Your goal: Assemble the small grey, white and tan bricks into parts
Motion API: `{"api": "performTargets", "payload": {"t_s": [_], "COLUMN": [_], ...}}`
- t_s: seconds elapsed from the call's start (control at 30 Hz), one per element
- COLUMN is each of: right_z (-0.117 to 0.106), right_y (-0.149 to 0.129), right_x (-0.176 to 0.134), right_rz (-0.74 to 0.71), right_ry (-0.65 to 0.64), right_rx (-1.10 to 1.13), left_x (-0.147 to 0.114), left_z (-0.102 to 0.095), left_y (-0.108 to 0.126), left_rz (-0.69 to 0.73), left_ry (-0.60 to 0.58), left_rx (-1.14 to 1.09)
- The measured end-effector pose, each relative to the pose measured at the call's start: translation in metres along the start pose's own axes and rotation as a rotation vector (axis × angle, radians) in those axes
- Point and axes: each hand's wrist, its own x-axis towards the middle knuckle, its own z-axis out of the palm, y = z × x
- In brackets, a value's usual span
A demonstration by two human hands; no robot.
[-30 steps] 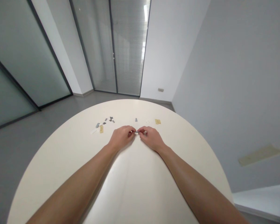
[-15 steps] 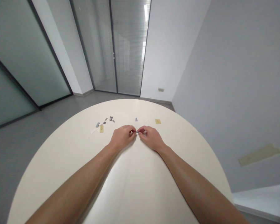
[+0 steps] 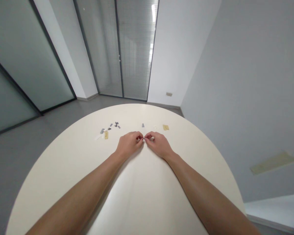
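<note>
My left hand (image 3: 130, 142) and my right hand (image 3: 158, 143) meet fingertip to fingertip over the middle of the table, both closed in a pinch. Between them is a tiny dark piece (image 3: 144, 138), mostly covered by the fingers and too small to name. Just beyond the hands lies a small grey piece (image 3: 143, 125). To its right are some tiny white bits (image 3: 155, 127) and a pair of yellow paper labels (image 3: 166, 127).
On the left of the round white table (image 3: 147, 195) lie several small dark grey pieces (image 3: 116, 124), a lighter grey piece (image 3: 102, 131), a yellow label (image 3: 106, 134) and a white strip (image 3: 98, 137). Glass partitions and a wall stand beyond the table.
The fingertips of both hands have drawn slightly closer together, so less of the dark piece shows. The things on the table have stayed in place.
</note>
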Motion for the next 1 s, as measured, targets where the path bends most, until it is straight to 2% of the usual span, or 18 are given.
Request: {"api": "performTargets", "payload": {"t_s": [0.23, 0.53, 1.0], "right_z": [0.0005, 0.0014, 0.0014], "right_y": [-0.0006, 0.0028, 0.0060], "right_x": [-0.0003, -0.0001, -0.0009], "right_rz": [0.016, -0.038, -0.049], "right_ry": [0.012, 0.008, 0.056], "right_rx": [0.003, 0.055, -0.004], "left_x": [0.0000, 0.0007, 0.0012], "left_z": [-0.0002, 0.0018, 0.0049], "left_y": [0.0010, 0.0001, -0.0067], "left_rz": [-0.015, 0.000, 0.010], "left_ry": [0.002, 0.020, 0.004], "left_rx": [-0.008, -0.017, -0.020]}}
